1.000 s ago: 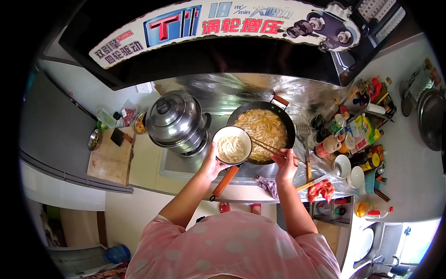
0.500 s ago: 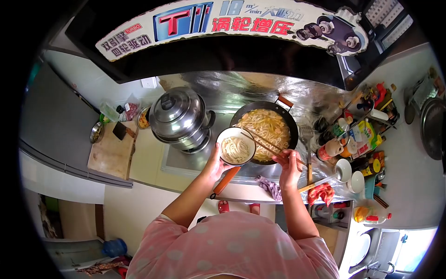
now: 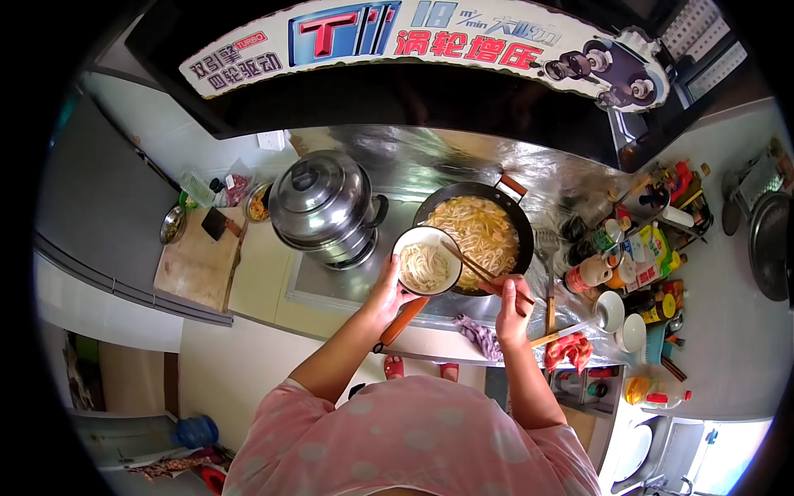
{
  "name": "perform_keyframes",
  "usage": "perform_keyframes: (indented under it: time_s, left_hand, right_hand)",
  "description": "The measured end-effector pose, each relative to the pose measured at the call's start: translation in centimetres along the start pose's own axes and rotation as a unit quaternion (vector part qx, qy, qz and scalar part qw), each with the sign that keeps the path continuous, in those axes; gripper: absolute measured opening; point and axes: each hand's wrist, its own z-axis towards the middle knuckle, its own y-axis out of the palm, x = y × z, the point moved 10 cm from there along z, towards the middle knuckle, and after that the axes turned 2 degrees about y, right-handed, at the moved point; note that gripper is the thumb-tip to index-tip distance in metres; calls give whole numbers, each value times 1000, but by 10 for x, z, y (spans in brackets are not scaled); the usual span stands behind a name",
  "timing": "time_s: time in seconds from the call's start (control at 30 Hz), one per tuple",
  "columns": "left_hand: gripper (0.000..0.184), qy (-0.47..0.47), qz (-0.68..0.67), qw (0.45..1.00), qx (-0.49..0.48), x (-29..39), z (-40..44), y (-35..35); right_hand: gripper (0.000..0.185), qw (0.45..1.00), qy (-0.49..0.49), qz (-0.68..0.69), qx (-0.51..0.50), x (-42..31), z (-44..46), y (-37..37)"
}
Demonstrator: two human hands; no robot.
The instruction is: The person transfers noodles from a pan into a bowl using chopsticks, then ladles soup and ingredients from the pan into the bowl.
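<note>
A bowl of noodles is held over the near-left edge of the wok, chopsticks at its rim.
The person's left hand (image 3: pixel 388 293) is clamped on the bowl (image 3: pixel 411 238), thumb along its side, with pale noodles (image 3: pixel 424 268) inside; the right hand (image 3: pixel 511 307), just beside the near-right edge of the wok (image 3: pixel 524 236), is closed around the chopsticks (image 3: pixel 473 264). Whether their tips touch the noodles is hard to tell. A lidded steel pot (image 3: pixel 321 198) stands left of the wok, a crumpled purple cloth (image 3: pixel 480 336) on its near side.
</note>
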Motion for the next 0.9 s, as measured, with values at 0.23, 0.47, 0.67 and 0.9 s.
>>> perform_keyframes:
  time_s: [0.23,0.47,0.67,0.9]
  left_hand:
    - [65,5,6,1000,20,4,3,-4]
    - [73,0,20,998,68,9,1,-7]
    - [74,-16,8,993,119,9,-4,-39]
    - [66,2,-32,991,133,16,-18,-68]
  right_hand:
    - [12,979,-117,-160,-43,-50,-3,30]
    - [23,999,18,-33,-15,-32,7,13]
    - [26,990,107,-19,89,4,67,-70]
    - [17,946,239,-214,41,100,106,-112]
